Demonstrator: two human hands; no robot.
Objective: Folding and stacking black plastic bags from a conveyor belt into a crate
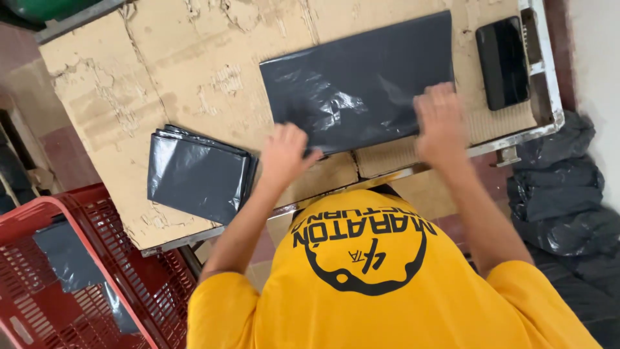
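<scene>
1. Thing in hand: a dark grey plastic bag [358, 81] lies flat on the cardboard-covered table [194, 58], upper centre of the frame, its near edge running toward the table's lower lip.
2. Risk, as I judge it: the film is slick and wrinkled near its lower left corner. If I press unevenly, it could slide on the cardboard or trap a crease, and any fold would come out skewed.
3. Risk: the bag's right end reaches close to the black phone [502, 61] at upper right. A hard sweep that way could nudge it toward the metal rim.
4. Risk: the stack of folded bags [197, 174] at centre left sits near the table edge, above the red basket [97, 284]. An elbow bump might tip it off.
5. My left hand [284, 155]: fingers spread, palm down on the bag's lower left corner. Whether the fingertips pinch the edge, I cannot tell.
6. My right hand [441, 123]: open and flat, pressing the bag's lower right edge, nothing clasped.
</scene>
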